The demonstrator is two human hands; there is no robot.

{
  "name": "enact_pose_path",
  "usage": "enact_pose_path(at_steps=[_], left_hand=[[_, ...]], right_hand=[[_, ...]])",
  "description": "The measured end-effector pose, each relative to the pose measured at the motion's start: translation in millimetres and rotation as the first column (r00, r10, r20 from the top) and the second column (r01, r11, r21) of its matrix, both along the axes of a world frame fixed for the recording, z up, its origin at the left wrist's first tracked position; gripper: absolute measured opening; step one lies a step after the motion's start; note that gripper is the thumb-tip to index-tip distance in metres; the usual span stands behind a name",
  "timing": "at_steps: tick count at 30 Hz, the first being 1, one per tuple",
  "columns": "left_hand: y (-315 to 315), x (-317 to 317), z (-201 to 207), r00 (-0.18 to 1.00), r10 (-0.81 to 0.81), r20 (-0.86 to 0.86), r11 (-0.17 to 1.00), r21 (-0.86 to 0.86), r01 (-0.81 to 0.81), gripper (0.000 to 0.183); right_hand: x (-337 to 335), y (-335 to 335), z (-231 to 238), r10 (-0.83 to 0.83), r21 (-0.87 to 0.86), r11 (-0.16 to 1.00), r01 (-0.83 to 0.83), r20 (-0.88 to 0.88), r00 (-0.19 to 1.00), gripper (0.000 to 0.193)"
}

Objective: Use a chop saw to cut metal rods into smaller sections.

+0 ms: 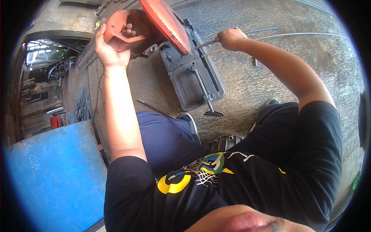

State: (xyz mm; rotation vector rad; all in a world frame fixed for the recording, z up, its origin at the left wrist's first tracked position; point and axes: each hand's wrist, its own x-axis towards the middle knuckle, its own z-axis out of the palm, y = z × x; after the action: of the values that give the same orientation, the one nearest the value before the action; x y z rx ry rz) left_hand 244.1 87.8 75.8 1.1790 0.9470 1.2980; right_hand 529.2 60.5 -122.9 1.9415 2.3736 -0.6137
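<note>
An orange cut-off saw, its round blade guard (pixel 166 25) raised at an angle, stands on a grey metal base (pixel 179 87) on the floor. My left hand (pixel 111 52) is closed round the saw's orange loop handle (pixel 117 20), with fingertips showing through the opening. On the other side, my right hand (pixel 231 38) grips a grey metal rod (pixel 261 30) that reaches toward the saw below the guard. A thinner long rod (pixel 309 34) passes close by that hand and runs off to the right. The clamp screw (pixel 201 86) lies along the base, its black crank handle (pixel 213 114) toward me.
A loose rod (pixel 154 108) lies on the floor near my left shoe (pixel 190 124). A short metal piece (pixel 255 62) is right of the saw. Between my legs sits a ribbed metal part (pixel 226 142). A blue panel (pixel 58 170) and bundled rods (pixel 82 103) are at left.
</note>
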Motion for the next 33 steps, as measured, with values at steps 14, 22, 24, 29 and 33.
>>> enact_pose_path(at_steps=[14,22,24,29,33], left_hand=[[1.8,-2.3,-1.5,1.0,-0.009,0.011,1.0,-0.013,0.009,0.056],[11.1,-9.6,1.9,0.989,-0.092,0.114,0.993,-0.063,0.1,0.05],[7.9,-10.0,-1.2,0.997,-0.063,0.049,0.998,-0.022,0.064,0.054],[1.5,-7.1,-1.4,0.994,-0.105,0.043,0.993,-0.054,0.108,0.059],[-0.1,-4.7,-0.8,0.996,-0.086,0.04,0.995,-0.042,0.087,0.059]], right_hand=[[-0.9,0.1,1.6,0.02,0.0,1.0,-0.02,-0.028,0.999,0.032],[-5.5,-2.5,3.1,-0.002,-0.058,0.998,-0.002,-0.07,0.998,0.036],[-5.5,-2.6,3.4,0.007,-0.06,0.998,-0.011,-0.057,0.998,0.036],[-6.3,-1.6,4.1,0.021,-0.044,0.999,-0.024,-0.073,0.997,0.037],[-7.3,-0.6,4.7,0.014,-0.046,0.999,-0.017,-0.053,0.998,0.036]])
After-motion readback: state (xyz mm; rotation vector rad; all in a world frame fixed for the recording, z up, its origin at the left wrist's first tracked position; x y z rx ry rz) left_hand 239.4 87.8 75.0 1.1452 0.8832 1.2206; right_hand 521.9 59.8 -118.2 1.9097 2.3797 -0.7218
